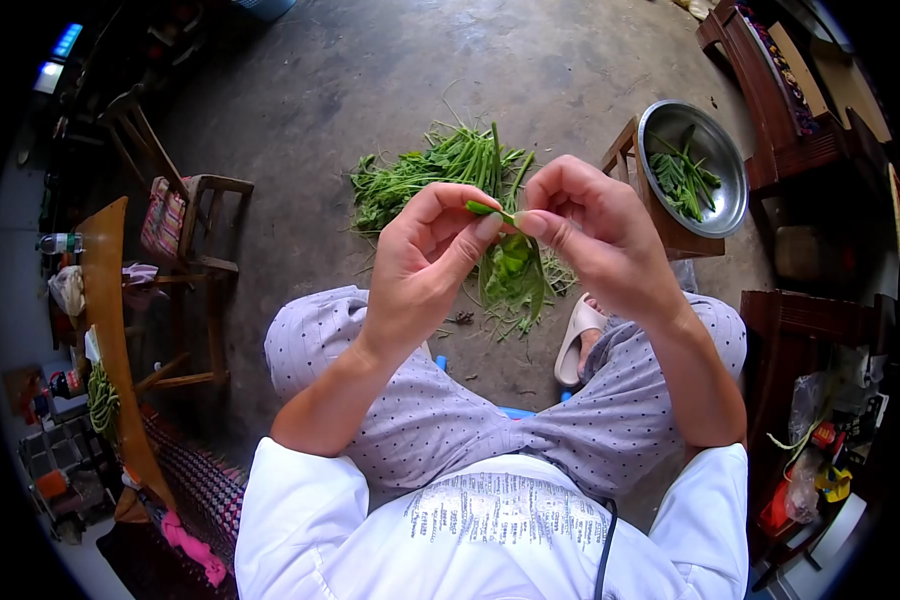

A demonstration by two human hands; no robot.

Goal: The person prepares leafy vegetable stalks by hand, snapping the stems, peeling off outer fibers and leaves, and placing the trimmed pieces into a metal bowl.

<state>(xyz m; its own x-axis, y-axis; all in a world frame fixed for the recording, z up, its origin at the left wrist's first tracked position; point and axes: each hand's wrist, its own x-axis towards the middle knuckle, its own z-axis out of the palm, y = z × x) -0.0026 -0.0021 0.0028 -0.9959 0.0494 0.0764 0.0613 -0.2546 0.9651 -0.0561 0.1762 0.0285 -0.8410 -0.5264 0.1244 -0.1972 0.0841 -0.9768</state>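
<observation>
Between my two hands a leafy green stem (511, 262) is pinched, its leaves hanging down below my fingers. My left hand (432, 245) is closed, thumb and forefinger gripping the stem near one end. Close beside it, my right hand (595, 228) pinches the same stem between thumb and forefinger. On the floor beyond my hands lies a large pile of leafy green stems (425, 165), partly hidden by them. To the right, a metal basin (727, 165) holds several green leafy pieces (682, 178).
The basin rests on a wooden stool (692, 243). Bits of greens lie scattered on the concrete floor (370, 60). At the left are a wooden chair (185, 200) and a wooden table (105, 270); dark wooden furniture (810, 150) stands at the right.
</observation>
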